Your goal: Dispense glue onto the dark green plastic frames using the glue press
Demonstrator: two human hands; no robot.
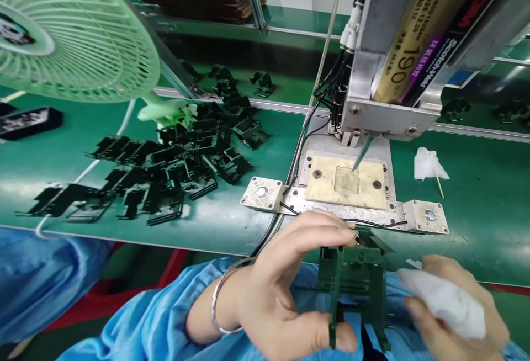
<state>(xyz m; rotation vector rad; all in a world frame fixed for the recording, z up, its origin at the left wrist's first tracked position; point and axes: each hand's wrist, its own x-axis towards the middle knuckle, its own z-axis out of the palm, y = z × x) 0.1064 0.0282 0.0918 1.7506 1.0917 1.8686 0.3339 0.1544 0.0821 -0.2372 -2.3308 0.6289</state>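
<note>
My left hand (285,289) grips a dark green plastic frame part (356,278) between thumb and fingers, holding it upright below the table's front edge. A silver bangle sits on that wrist. My right hand (455,311), to the right of the part, holds a crumpled white cloth (447,300) close to the part's side. Just beyond, a cream fixture plate (348,183) with a square recess lies on a metal base under a dispenser needle (362,154).
The dispensing head (385,74) carries a yellow adhesive cartridge marked 190. A heap of black plastic frames (174,162) covers the green table to the left. A green fan (74,30) stands at the far left. A white wad and swab (430,165) lie at the right.
</note>
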